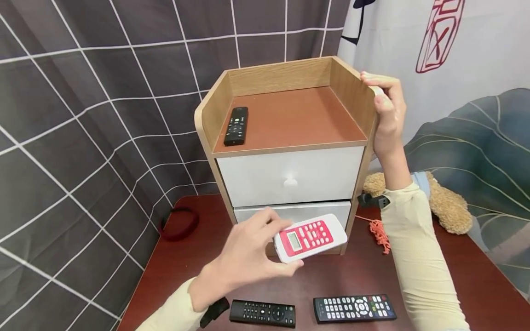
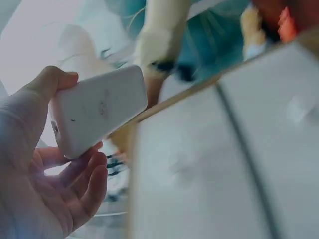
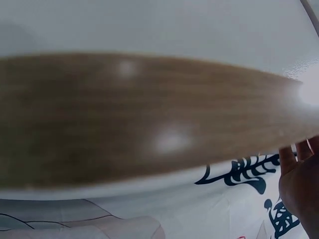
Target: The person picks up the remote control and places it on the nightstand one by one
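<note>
While the left hand (image 1: 242, 257) pinched the pink-and-white remote (image 1: 310, 237) before the lower drawer (image 1: 304, 212), the right hand (image 1: 388, 119) gripped the side panel (image 1: 352, 96) of the cabinet (image 1: 298, 110). Two black remotes (image 1: 354, 308) lay on the counter (image 1: 178, 271).

White remote (image 1: 311, 237) in left hand (image 1: 244, 255)

A home is suggested, though which room cannot be told. A small wooden cabinet with white drawers (image 1: 258, 181) is gripped at its side panel by the right hand (image 1: 388, 112); beside that wrist, a plush toy (image 1: 449, 204) is seen against leaf-patterned fabric (image 1: 492, 151). Grid-patterned fabric (image 1: 136, 87) is hung beyond the left hand (image 1: 250, 255), where a pink-and-white remote control (image 1: 310, 237) is held; two black remote controls (image 1: 262, 313) are laid nearer the wearer.
</note>
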The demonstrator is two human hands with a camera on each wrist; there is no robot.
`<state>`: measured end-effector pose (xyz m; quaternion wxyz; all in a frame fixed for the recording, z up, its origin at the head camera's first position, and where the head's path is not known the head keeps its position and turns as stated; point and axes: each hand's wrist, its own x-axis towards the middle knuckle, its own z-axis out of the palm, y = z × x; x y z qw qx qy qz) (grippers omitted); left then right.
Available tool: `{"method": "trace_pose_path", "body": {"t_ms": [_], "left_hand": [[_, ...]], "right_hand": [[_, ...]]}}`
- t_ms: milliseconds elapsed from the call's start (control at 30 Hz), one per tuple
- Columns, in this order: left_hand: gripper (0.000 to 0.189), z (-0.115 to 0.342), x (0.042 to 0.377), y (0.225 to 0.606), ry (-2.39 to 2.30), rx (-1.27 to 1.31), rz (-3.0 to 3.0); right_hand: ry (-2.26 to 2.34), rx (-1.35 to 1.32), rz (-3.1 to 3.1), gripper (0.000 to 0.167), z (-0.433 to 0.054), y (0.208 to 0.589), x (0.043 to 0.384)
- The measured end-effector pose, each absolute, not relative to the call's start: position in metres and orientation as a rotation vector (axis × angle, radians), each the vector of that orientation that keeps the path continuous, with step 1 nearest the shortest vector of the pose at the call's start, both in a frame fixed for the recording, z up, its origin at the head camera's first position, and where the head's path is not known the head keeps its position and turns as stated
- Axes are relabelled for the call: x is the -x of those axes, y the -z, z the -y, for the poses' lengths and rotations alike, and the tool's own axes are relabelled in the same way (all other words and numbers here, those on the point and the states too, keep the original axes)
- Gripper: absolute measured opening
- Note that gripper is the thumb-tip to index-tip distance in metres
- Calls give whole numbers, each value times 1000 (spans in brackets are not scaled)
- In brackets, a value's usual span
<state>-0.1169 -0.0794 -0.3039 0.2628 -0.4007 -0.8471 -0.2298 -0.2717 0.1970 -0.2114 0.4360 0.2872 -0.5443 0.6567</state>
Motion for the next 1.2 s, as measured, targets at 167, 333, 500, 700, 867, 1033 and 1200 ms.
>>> {"method": "trace_pose_path", "body": {"t_ms": [167,333,500,700,867,1033,1200], "left_hand": [[57,95,122,236,538,900,2102],[48,87,157,196,430,584,2093],[46,66,191,184,321,320,2251],[62,45,215,176,64,86,2609],[69,37,221,173,-31,68,2658],[82,39,223,172,-34,44,2645],[89,42,216,170,-22,64,2652]], "right_hand": [[-1615,-716,1365,31,-197,213,271],[-1632,-719,1342,30,-202,213,276],[-1652,-706,1347,30,-207,217,280],[-1625,-688,1383,31,-206,221,277],[-1617,-696,1384,31,-205,220,275],[-1637,-707,1356,30,-202,216,276],[-1635,-719,1347,31,-198,211,273]]}}
